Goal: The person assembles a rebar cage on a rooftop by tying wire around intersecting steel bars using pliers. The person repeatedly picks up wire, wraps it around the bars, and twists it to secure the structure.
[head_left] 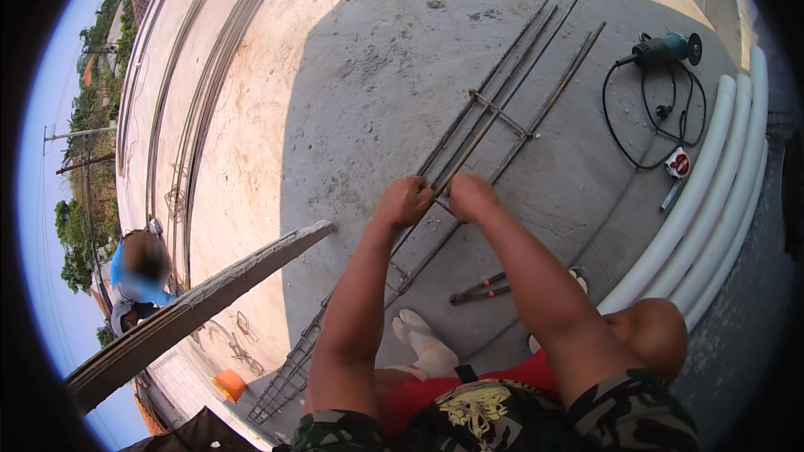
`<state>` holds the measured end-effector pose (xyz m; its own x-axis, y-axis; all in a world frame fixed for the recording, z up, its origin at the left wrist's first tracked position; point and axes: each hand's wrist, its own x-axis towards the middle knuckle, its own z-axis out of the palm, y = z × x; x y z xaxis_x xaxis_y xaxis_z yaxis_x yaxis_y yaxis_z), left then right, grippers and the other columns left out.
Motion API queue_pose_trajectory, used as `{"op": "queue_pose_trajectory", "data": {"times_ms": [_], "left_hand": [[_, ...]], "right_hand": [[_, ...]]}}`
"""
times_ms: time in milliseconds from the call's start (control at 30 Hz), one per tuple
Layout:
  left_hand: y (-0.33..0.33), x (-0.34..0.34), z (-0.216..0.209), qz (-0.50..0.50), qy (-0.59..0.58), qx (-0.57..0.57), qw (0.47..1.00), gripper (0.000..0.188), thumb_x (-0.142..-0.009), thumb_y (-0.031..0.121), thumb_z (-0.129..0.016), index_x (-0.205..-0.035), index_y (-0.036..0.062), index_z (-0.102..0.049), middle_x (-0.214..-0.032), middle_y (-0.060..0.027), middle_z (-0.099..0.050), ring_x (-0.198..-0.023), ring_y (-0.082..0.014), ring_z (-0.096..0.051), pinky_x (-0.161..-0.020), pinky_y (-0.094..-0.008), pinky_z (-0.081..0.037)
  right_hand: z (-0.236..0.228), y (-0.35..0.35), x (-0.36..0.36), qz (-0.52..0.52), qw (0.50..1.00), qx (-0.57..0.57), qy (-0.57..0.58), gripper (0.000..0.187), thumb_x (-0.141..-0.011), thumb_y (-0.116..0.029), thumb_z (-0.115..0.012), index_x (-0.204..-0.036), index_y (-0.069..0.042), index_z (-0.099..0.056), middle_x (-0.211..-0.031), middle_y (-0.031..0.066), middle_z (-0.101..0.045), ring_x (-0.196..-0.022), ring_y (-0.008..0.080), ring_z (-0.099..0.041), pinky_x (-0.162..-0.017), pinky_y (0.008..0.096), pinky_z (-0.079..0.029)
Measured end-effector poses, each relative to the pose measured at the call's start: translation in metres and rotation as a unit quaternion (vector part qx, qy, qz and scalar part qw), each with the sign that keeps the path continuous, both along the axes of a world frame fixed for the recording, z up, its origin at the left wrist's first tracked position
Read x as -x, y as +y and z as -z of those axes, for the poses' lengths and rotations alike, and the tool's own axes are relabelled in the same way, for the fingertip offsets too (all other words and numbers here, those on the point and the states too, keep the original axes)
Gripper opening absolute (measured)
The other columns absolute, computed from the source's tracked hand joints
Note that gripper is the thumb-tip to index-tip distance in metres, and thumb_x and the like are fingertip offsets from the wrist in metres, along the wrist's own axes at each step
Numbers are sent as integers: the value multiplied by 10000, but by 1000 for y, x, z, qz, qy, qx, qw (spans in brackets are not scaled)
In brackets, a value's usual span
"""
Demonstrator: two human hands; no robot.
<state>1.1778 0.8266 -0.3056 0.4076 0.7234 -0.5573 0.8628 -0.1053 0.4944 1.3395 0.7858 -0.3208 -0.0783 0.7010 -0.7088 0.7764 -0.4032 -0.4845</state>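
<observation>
A long rebar cage (505,117) of thin steel bars with square stirrups lies slantwise across the grey concrete floor. Both of my hands are closed at one of its stirrups, close together. My left hand (408,201) is a fist around the steel at the cage's left side. Just to its right, my right hand (471,197) grips the cage with bent fingers. A short piece of the stirrup (444,205) shows between the two fists; the fingertips are hidden. Closer stirrups fill the cage's near end, beyond my left forearm.
White pipes (708,192) lie along the right. An angle grinder (666,50) with a coiled black cord rests at the upper right. A long-handled tool (481,289) with orange marks lies near my feet. A slanting beam (209,305) and a person in blue (138,272) are at left.
</observation>
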Motion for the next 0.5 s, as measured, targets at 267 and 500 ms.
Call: {"op": "queue_pose_trajectory", "data": {"times_ms": [267, 500], "left_hand": [[-23, 8, -14, -39, -44, -14, 998, 253, -812, 208, -549, -811, -31, -630, -817, -273, -632, -803, -457, -605, -722, -489, -488], [-52, 8, -8, -73, -107, -86, 988, 167, -809, 163, -567, -819, -3, -587, -814, -230, -612, -766, -441, -597, -703, -496, -478]], "right_hand": [[-2, 0, 14, -13, 998, 53, -8, 149, -854, -65, -622, -971, 3, -682, -1080, 219, -669, -1021, 360, -654, -855, 445, -536], [31, -1, 13, -10, 996, 20, 84, 120, -809, -73, -619, -825, 26, -685, -863, 214, -681, -812, 320, -666, -731, 443, -520]]}}
